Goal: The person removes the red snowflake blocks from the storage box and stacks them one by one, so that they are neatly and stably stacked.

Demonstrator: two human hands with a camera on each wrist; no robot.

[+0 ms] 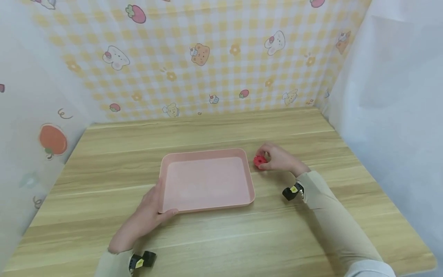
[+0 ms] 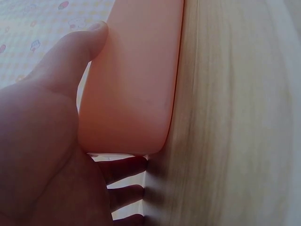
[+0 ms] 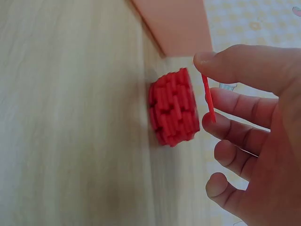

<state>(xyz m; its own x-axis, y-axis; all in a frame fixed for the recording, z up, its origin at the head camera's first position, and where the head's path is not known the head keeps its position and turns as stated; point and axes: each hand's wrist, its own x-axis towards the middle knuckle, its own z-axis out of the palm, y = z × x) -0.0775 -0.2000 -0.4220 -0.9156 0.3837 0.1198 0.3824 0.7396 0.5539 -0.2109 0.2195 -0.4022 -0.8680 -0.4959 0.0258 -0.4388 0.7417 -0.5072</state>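
Note:
A shallow pink rectangular tray (image 1: 207, 206) sits on the wooden table. My left hand (image 1: 147, 213) rests against its near left corner, thumb along the near side and straight fingers along the left side. Beyond the tray's right side, my right hand (image 1: 278, 157) pinches a thin red notched disc (image 3: 208, 98) between thumb and fingertips. A stack of similar red notched discs (image 3: 174, 108) stands on the table right beside it, with a small gap from the held disc. From the head, a red disc (image 1: 256, 162) with a dark centre hole shows at the right fingertips.
The wooden table (image 1: 221, 238) meets a yellow checked cloth (image 1: 221, 73) with cartoon prints at its back edge. White sheets hang on the left (image 1: 20, 161) and right (image 1: 391, 77). Each wrist carries a small black camera.

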